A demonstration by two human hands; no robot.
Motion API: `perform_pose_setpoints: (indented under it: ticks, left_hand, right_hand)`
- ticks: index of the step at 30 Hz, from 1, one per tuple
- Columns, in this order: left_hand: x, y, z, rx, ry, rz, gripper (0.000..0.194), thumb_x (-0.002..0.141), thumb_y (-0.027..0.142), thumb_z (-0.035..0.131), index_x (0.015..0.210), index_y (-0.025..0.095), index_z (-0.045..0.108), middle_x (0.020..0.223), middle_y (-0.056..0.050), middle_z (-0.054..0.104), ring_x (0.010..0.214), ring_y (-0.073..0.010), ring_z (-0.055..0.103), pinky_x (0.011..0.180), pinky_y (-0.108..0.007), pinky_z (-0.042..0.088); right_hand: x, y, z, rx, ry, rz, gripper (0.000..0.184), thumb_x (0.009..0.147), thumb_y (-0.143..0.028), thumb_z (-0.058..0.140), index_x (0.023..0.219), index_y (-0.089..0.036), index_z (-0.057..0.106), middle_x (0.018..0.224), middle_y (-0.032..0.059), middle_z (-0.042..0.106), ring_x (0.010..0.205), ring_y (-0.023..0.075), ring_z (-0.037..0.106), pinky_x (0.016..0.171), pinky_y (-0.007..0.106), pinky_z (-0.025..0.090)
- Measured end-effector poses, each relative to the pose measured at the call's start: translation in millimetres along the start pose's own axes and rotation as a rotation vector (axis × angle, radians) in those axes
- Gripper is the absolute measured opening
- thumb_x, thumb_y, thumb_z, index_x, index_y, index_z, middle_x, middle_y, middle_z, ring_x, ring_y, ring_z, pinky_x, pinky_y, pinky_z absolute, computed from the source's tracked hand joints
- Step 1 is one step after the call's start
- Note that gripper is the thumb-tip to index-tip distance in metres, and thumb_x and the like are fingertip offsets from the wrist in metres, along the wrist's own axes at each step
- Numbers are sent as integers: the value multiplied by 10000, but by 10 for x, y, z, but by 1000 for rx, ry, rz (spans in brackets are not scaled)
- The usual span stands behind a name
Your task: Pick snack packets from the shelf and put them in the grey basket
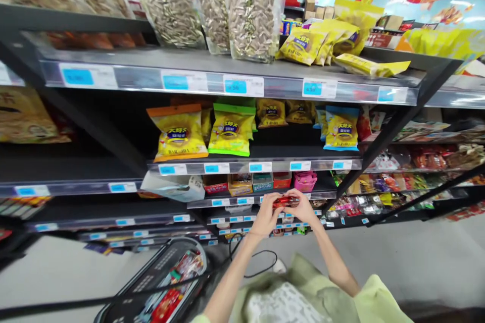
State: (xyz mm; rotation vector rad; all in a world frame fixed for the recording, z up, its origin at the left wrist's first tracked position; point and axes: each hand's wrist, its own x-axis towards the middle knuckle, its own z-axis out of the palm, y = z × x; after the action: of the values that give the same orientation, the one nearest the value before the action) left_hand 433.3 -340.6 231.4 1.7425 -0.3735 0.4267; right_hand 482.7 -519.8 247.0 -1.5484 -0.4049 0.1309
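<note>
Both hands are together in front of the lower shelves, holding a small red packet with a shiny wrapper between them. My left hand has its fingers closed around the packet's left end. On the other end, my right hand grips with thumb and fingers. The print on the packet is too small to read. Just behind the hands is a low shelf with open display boxes and a pink packet.
Yellow snack bags stand on the middle shelf, with clear bags of sunflower seeds above. A black shopping basket holding colourful packets is on the floor at lower left. A dark cable loops beside it. More shelving runs along the right.
</note>
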Motion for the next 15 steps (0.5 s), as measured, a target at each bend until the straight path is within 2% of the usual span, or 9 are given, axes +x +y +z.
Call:
perform_pose_setpoints:
  ticks: [4, 7, 10, 12, 14, 15]
  left_hand:
    - [375, -163, 99, 57, 34, 86, 295, 957, 290, 649, 1246, 230, 647, 1210, -145, 677, 1168, -270, 631, 1050, -416, 475]
    - [599, -353, 189, 168, 63, 148, 291, 991, 252, 572, 1279, 239, 611, 1233, -137, 670, 1190, -261, 624, 1070, -432, 473]
    - [768, -592, 338, 334, 159, 64, 363, 984, 214, 519, 1346, 203, 541, 1256, -162, 631, 1232, -295, 589, 1082, -507, 471]
    - [833, -738, 453, 456, 268, -42, 447, 957, 210, 536, 1397, 159, 479, 1295, -192, 582, 1288, -333, 539, 1105, -560, 448]
    - [846, -839, 547, 580, 299, -105, 490, 929, 208, 571, 1402, 138, 465, 1339, -207, 540, 1332, -361, 489, 1128, -584, 421]
    - [836, -868, 579, 647, 264, -115, 476, 920, 203, 581, 1381, 137, 485, 1353, -208, 528, 1331, -369, 481, 1124, -584, 424]
  right_hand:
    - [286, 119, -137, -186, 116, -163, 391, 658, -183, 811, 1043, -236, 774, 1158, 71, 764, 1074, 265, 714, 994, 408, 551]
    - [507, 271, -202, -311, 201, -305, 360, 727, -181, 733, 1077, -254, 778, 1157, 63, 774, 1075, 262, 723, 1014, 418, 552]
    - [759, 466, -275, -463, 320, -384, 248, 757, -231, 703, 990, -231, 787, 997, 73, 803, 938, 270, 749, 926, 416, 594]
    - [938, 583, -328, -582, 385, -353, 171, 759, -290, 712, 900, -224, 783, 892, 79, 805, 876, 293, 754, 897, 432, 606]
    - [1114, 653, -372, -653, 391, -302, 199, 774, -339, 705, 924, -228, 773, 896, 79, 807, 943, 317, 753, 938, 453, 599]
    - [1197, 663, -385, -669, 368, -286, 242, 791, -356, 694, 983, -229, 767, 949, 80, 808, 1021, 322, 742, 977, 461, 586]
